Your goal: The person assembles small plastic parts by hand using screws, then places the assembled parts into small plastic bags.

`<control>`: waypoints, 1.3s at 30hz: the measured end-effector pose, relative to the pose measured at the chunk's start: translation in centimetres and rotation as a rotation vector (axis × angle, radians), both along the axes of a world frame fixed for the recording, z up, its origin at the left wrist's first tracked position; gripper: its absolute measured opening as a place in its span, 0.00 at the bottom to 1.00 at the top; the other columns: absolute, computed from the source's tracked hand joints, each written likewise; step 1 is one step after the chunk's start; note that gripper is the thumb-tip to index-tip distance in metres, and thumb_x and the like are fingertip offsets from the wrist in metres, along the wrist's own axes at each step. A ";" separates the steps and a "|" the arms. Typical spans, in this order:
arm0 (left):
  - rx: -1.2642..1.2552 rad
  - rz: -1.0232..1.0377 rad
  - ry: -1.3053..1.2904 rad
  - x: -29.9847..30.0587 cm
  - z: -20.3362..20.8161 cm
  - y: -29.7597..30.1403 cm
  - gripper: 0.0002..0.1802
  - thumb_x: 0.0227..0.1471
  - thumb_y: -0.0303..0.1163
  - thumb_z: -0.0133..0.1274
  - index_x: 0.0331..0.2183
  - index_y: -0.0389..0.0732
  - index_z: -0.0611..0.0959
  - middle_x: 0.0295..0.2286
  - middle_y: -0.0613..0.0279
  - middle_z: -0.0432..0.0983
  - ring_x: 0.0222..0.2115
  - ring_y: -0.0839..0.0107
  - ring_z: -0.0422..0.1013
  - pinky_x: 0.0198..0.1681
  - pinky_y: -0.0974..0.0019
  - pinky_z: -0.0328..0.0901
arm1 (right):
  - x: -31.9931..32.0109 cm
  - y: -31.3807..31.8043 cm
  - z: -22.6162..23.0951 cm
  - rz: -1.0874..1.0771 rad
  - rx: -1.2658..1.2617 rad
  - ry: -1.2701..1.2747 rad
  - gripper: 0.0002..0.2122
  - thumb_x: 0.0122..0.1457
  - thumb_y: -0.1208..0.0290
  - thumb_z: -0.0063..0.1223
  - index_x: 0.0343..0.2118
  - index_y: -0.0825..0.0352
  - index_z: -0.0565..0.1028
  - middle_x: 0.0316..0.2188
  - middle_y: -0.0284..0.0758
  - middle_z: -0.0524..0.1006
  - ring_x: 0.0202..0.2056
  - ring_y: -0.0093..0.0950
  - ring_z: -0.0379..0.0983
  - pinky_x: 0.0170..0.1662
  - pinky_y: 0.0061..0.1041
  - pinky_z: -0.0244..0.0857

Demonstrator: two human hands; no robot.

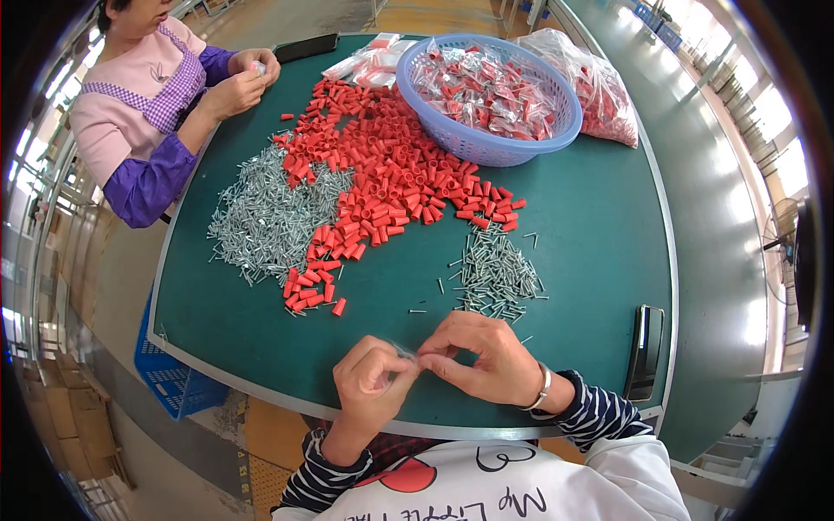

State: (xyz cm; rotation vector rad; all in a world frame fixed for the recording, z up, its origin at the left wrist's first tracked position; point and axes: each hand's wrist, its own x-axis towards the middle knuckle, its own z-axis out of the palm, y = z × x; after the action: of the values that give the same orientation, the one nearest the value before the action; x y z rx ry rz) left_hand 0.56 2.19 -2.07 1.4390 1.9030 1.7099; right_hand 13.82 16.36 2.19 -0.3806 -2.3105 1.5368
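Close to the table's near edge, my left hand (372, 382) is closed, pinching a small clear plastic bag (403, 351). My right hand (483, 358) meets it from the right, thumb and forefinger closed on the bag's edge. What the bag contains, if anything, is hidden by my fingers. Just beyond my right hand lies a small pile of screws (497, 273). A large heap of red tapered plastic caps (395, 165) spreads over the middle of the table, and a bigger pile of silver screws (265, 213) borders it on the left.
A blue plastic basket (486, 154) at the back holds many filled bags. Beside it sit a large clear sack (608, 95) of red pieces and some flat bags (369, 61). Phones lie at right (645, 352) and far left (306, 47). A co-worker (148, 104) handles something small.
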 end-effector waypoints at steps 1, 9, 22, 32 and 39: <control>0.000 -0.002 0.061 0.0 0.0 0.0 0.14 0.38 0.14 0.66 0.23 0.37 0.76 0.23 0.65 0.71 0.20 0.82 0.64 0.21 0.75 0.58 | 0.0 0.0 0.0 -0.001 -0.001 -0.002 0.04 0.53 0.77 0.62 0.32 0.69 0.81 0.29 0.35 0.78 0.30 0.29 0.75 0.33 0.25 0.68; -0.228 -0.036 -0.177 0.2 2.4 0.1 0.08 0.42 0.15 0.63 0.27 0.34 0.80 0.24 0.64 0.72 0.23 0.81 0.66 0.25 0.76 0.61 | -0.3 0.4 -0.7 -0.028 0.287 0.074 0.04 0.49 0.78 0.61 0.28 0.66 0.79 0.26 0.34 0.77 0.28 0.32 0.74 0.32 0.29 0.67; -0.263 0.074 -0.182 0.0 1.5 -0.8 0.03 0.47 0.14 0.57 0.25 0.31 0.79 0.23 0.65 0.69 0.21 0.82 0.64 0.23 0.76 0.59 | 0.0 -1.4 -1.4 -0.075 0.298 0.078 0.11 0.46 0.80 0.60 0.33 0.67 0.74 0.26 0.35 0.75 0.28 0.34 0.72 0.34 0.32 0.66; -0.218 0.098 -0.119 0.9 1.7 -0.5 0.05 0.45 0.20 0.61 0.27 0.36 0.81 0.21 0.61 0.71 0.19 0.71 0.70 0.22 0.69 0.64 | 0.4 -2.4 -0.2 -0.108 0.309 0.092 0.14 0.48 0.80 0.59 0.39 0.69 0.74 0.28 0.37 0.75 0.29 0.35 0.74 0.32 0.31 0.69; -0.188 0.044 -0.119 1.7 2.0 -0.6 0.04 0.45 0.20 0.61 0.27 0.36 0.81 0.22 0.61 0.72 0.19 0.69 0.72 0.22 0.69 0.65 | 1.0 -3.2 -1.0 -0.191 0.074 0.085 0.13 0.49 0.81 0.58 0.40 0.69 0.73 0.25 0.37 0.75 0.26 0.34 0.73 0.30 0.31 0.68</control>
State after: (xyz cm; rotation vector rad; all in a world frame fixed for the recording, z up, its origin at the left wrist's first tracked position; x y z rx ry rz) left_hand 2.21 1.58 -0.08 1.2086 1.9843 1.5489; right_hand 14.83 13.16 1.21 -0.4910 -2.1891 1.3466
